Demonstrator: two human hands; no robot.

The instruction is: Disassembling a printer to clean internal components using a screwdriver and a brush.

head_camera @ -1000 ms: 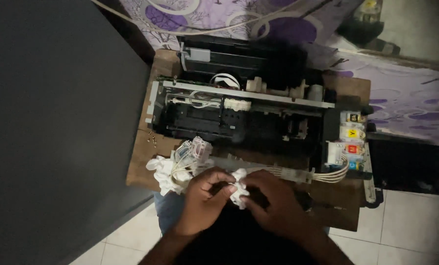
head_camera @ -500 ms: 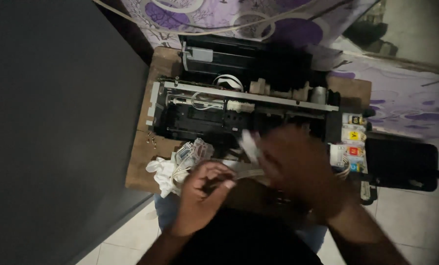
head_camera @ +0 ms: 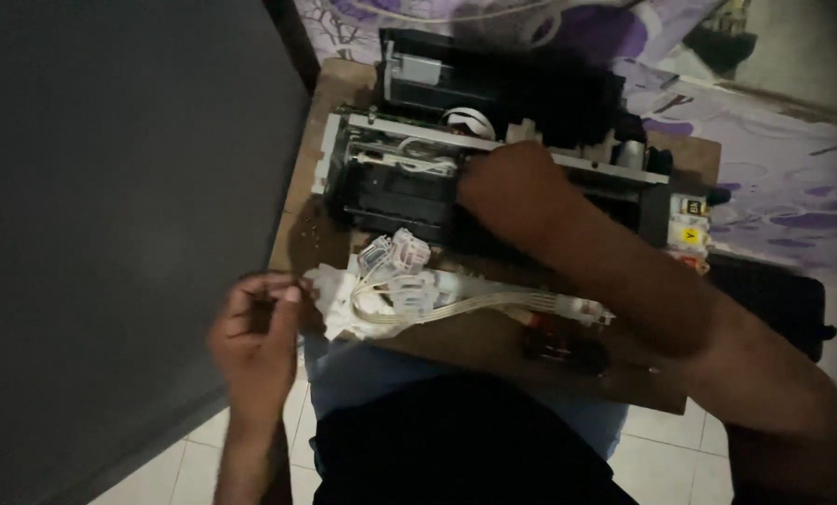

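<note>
In the centre of the frame the right hand (head_camera: 507, 182) is reaching into the opened black printer with its exposed white and grey inner parts (head_camera: 409, 182), which is sitting on a brown wooden board (head_camera: 493, 341) — the fingers are hidden inside the mechanism, so I cannot tell whether they are grasping anything. The left hand (head_camera: 255, 332) is hovering at the lower left of the frame, just off the board's left edge, fingers loosely curled with the tips pinched together; whether they are holding something small is too dark to tell. Just right of that hand a cluster of white plastic cartridges on crumpled white tissue (head_camera: 381, 281) is lying on the board, with pale thin tubes (head_camera: 493, 301) running right. A purple patterned cloth (head_camera: 773, 178) is filling the upper right.
</note>
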